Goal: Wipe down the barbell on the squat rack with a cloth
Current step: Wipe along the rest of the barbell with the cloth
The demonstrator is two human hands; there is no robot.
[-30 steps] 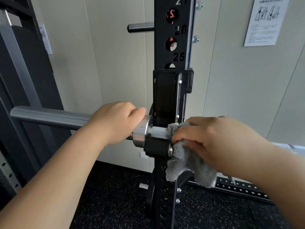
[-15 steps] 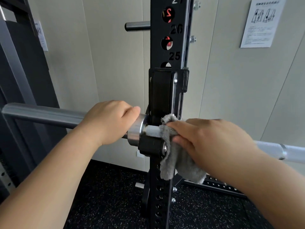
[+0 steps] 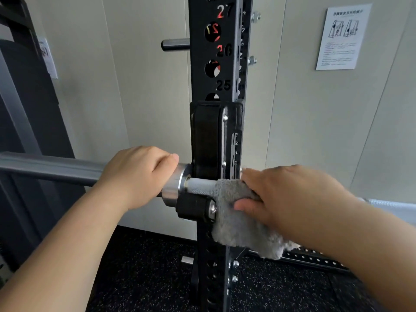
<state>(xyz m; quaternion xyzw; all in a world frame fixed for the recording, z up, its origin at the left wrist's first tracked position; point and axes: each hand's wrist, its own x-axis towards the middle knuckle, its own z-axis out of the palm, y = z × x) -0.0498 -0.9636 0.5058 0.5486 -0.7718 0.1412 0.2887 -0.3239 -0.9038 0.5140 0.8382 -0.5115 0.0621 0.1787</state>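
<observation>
The steel barbell (image 3: 51, 167) lies across the black J-hook (image 3: 195, 208) of the squat rack upright (image 3: 216, 64). My left hand (image 3: 137, 174) grips the barbell's thick sleeve just left of the shiny collar (image 3: 174, 184). My right hand (image 3: 286, 194) holds a grey fluffy cloth (image 3: 234, 226) wrapped over the thin knurled shaft right of the hook. The cloth's loose end hangs down below the bar. A short bare stretch of shaft (image 3: 200, 184) shows between the collar and the cloth. The rest of the bar runs off behind my right forearm.
A short peg (image 3: 175, 44) sticks out left of the upright near hole 26. A paper notice (image 3: 342, 37) hangs on the beige wall at the right. A dark machine frame (image 3: 24, 104) stands at the left. Black speckled rubber floor (image 3: 146, 278) and the rack's base rail (image 3: 315, 258) lie below.
My right hand has slid the cloth slightly to the right along the shaft, baring more of the shaft beside the collar. My left hand keeps its grip on the sleeve.
</observation>
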